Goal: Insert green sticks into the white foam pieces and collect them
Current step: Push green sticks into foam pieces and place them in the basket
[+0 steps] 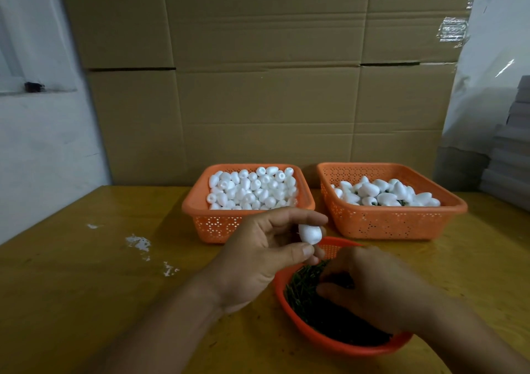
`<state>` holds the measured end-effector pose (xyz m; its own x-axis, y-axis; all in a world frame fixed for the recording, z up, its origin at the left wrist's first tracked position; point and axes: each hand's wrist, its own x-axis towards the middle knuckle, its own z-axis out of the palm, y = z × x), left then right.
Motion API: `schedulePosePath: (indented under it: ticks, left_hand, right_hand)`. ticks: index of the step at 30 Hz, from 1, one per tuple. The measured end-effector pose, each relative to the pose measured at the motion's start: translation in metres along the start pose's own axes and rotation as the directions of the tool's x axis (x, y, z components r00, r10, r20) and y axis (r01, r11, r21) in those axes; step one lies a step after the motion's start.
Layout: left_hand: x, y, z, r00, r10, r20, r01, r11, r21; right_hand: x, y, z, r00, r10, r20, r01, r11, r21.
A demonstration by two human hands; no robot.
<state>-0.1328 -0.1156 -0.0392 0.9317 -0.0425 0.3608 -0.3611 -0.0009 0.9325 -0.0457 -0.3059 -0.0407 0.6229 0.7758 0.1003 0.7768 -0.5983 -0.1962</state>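
While left hand (259, 254) pinches a foam piece (310, 233) just above the round basket (304, 326), right hand (370, 286) sits inside it, fingers curled into green sticks (304, 287); grip unclear.

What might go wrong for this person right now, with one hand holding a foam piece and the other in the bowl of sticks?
The foam piece is only pinched by the fingertips of the left hand, so it may slip onto the table. The right hand digs in the green sticks near the round bowl's rim, so sticks may spill or the bowl tip.
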Motion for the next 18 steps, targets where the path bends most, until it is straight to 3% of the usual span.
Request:
schedulePosePath:
  ticks: [3, 7, 13, 18]
  left_hand:
    - [0.0, 0.001, -0.002, 1.0, -0.004, -0.003, 0.004, 0.999, -0.04]
    - [0.001, 0.004, -0.002, 0.999, -0.042, -0.025, 0.039, 0.994, -0.104]
    - [0.001, 0.003, -0.001, 0.996, -0.067, -0.051, 0.059, 0.987, -0.148]
    - [0.001, 0.003, 0.001, 0.991, -0.13, -0.042, 0.114, 0.954, -0.276]
  right_hand:
    - [-0.003, -0.004, 0.001, 0.995, 0.049, 0.091, -0.036, 0.989, -0.141]
    - [-0.002, -0.009, 0.001, 0.991, 0.055, 0.125, -0.031, 0.982, -0.186]
    - [0.0, -0.012, 0.006, 0.99, 0.069, 0.12, -0.051, 0.988, -0.142]
    - [0.004, -0.006, 0.008, 0.997, 0.074, 0.015, -0.073, 0.997, -0.039]
